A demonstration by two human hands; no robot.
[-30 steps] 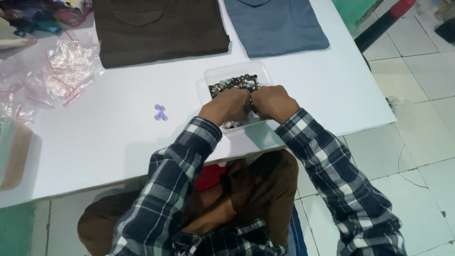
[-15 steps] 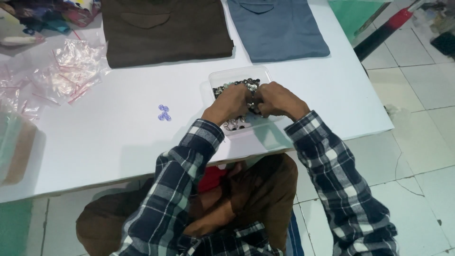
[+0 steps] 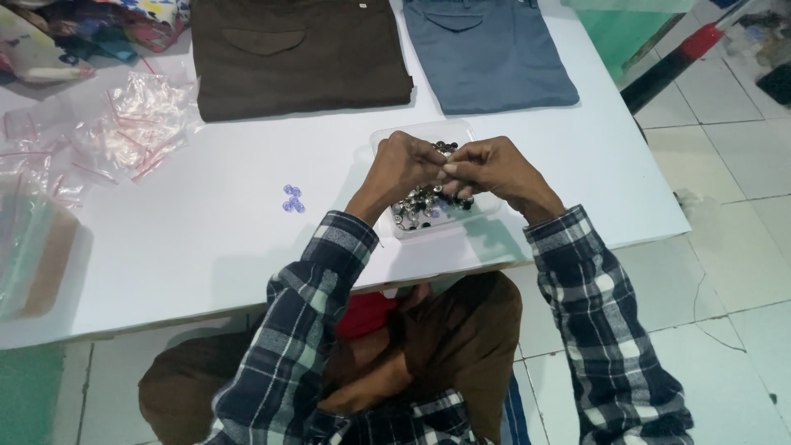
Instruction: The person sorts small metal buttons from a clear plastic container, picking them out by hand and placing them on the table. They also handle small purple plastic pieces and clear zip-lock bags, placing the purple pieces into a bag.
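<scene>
A clear plastic tray (image 3: pixel 387 136) full of several small metal buttons (image 3: pixel 416 210) sits on the white table (image 3: pixel 206 239). Both hands hover over it, fingertips pressed together. My left hand (image 3: pixel 404 169) and my right hand (image 3: pixel 494 169) pinch a small metal piece between them just above the tray. The piece itself is mostly hidden by my fingers. A few small purple pieces (image 3: pixel 292 199) lie on the table to the left of my left hand.
Folded brown trousers (image 3: pixel 297 53) and blue-grey trousers (image 3: pixel 486 53) lie at the table's far edge. Crumpled clear plastic bags (image 3: pixel 136 124) sit at the left, with a flat bagged item (image 3: pixel 33 255) at the left edge. Tiled floor is at the right.
Both hands have lifted slightly from the tray and come together, fingertips meeting over it. The view has shifted a little.
</scene>
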